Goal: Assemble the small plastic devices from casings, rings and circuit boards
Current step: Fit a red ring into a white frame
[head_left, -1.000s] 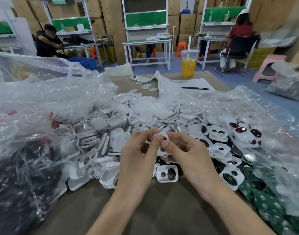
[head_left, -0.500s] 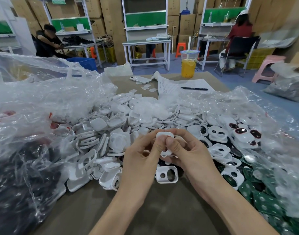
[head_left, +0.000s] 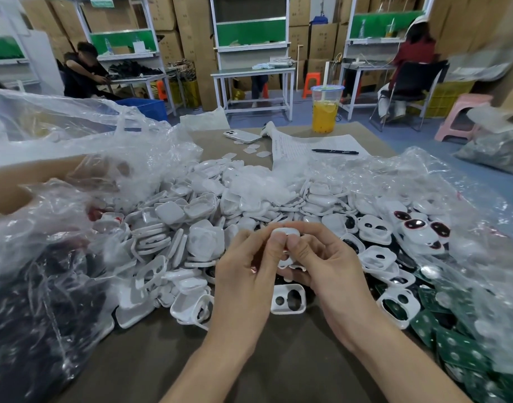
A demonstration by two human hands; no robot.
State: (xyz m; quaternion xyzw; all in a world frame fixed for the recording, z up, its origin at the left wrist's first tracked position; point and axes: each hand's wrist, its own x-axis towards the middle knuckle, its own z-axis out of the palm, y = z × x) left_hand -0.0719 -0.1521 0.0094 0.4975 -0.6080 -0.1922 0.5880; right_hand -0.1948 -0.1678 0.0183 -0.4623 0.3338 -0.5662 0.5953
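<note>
Bare forearms angled in from the bottom edge, meeting at centre. Pinching a white part (head_left: pixel 287 231) with left hand (head_left: pixel 246 274): thumb tip up on its near face, fingers curled behind. Same part pinched with right hand (head_left: pixel 331 266), thumb side by side with the left one, fingers curled underneath. Backs of both hands turned to the camera, wrists straight.

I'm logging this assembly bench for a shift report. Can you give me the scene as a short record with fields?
left hand: pinches the held casing
right hand: pinches the same casing
held casing: small, white, above the table
loose casing: white, two holes, on the table near the hands
pile: white casings and rings beyond the hands
circuit boards: green, on the right
</note>
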